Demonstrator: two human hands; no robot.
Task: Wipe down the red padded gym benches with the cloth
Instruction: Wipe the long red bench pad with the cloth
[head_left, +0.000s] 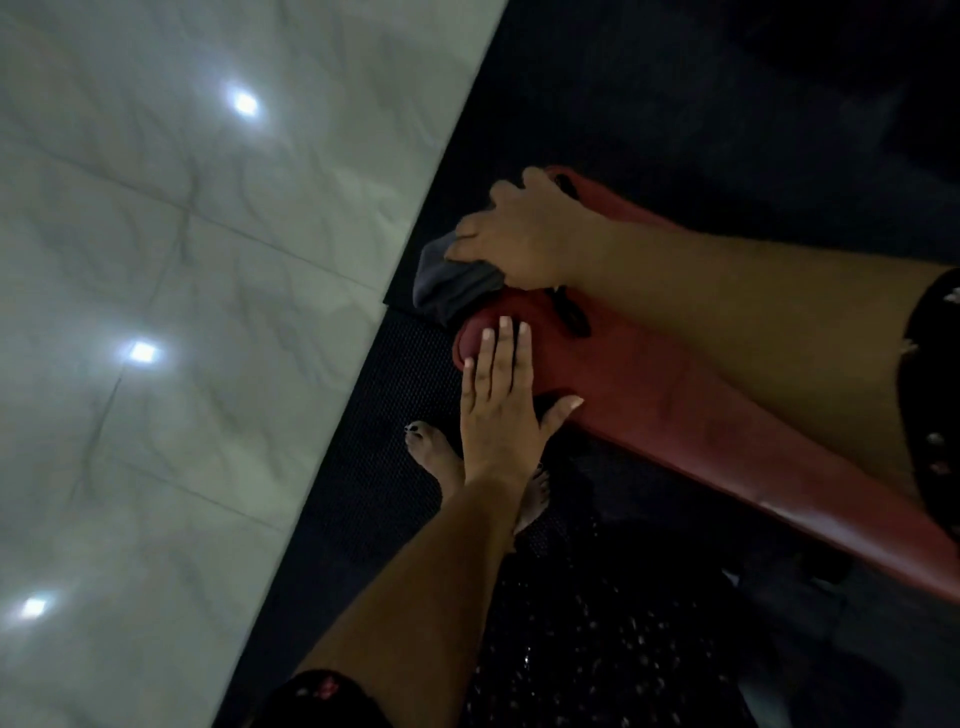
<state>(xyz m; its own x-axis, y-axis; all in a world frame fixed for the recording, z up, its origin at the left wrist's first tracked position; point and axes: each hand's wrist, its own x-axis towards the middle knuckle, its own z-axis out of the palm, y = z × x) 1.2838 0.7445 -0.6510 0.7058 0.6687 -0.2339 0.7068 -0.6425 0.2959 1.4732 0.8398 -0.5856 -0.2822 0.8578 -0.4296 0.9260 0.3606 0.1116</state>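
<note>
No brand, label or writing can be read anywhere; the scene is dim and blurred.

One long red padded vinyl gym bench (675, 405) runs from the middle of the view down to the right edge, where it is cut off. Its rounded end lies at the centre, and a dark notch with a black fitting sits in the pad just behind that end; what the fitting is cannot be made out. The right forearm covers much of the bench's upper side.

One crumpled dark grey cloth (447, 283) lies at the rounded end of the bench, partly over its edge. The right hand (519, 234) rests on it from above, fingers bent down over the fabric and gripping it; the fingertips are hidden in the folds. The left hand (496, 395) lies flat on the end of the bench just beside the cloth, fingers straight and close together, thumb spread against the pad's near edge, holding nothing.

Two bare feet (436, 457) stand on the black textured rubber floor mat (374, 467) below the left hand, one mostly hidden by the forearm. A dark patterned garment fills the lower frame, its print unclear. To the left lies pale glossy tiled floor (156, 312) with three bright light reflections.
</note>
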